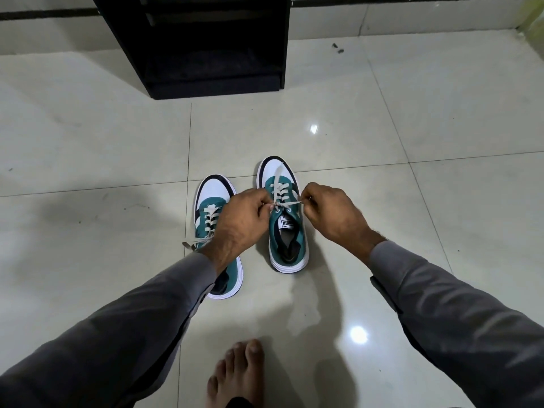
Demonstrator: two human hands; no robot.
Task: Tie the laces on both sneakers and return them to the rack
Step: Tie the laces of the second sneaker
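White laces [287, 204], seemingly taut, pinched between both hands [241, 214] [332, 213] above right sneaker [284, 219].

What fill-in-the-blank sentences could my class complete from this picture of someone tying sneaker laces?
1. Both hands pull the laces of the ____ sneaker.
2. The left hand and right hand are each closed on a ____.
3. The black rack stands on the ____ beyond the sneakers.
4. The left sneaker has laces lying ____.

Missing words: right; lace; floor; loose
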